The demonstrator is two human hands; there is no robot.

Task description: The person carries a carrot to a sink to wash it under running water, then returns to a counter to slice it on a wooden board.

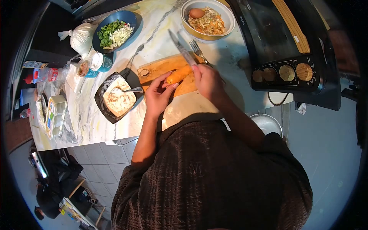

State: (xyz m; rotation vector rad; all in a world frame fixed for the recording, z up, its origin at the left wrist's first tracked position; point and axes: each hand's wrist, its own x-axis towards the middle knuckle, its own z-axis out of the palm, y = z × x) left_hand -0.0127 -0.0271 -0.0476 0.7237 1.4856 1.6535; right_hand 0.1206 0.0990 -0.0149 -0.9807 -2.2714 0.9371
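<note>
An orange carrot (178, 75) lies over the wooden cutting board (153, 69), its blunt end towards my left. Fingers and thumb of my left hand (159, 94) close round that blunt end. My right hand (209, 82) grips a knife (178, 44) by its handle, which is hidden in my fingers. The blade points up and to the left, beyond the far edge of the board. Just beside the knife, a fork (196, 47) rests partly on the board, its lower part hidden behind my right hand.
A dark square bowl (100, 100) of creamy mixture with a spoon stands left. Behind are a blue plate (130, 19) of chopped vegetables and a round bowl (232, 23) with an egg. A black oven (283, 78) borders the right; jars (100, 62) stand left.
</note>
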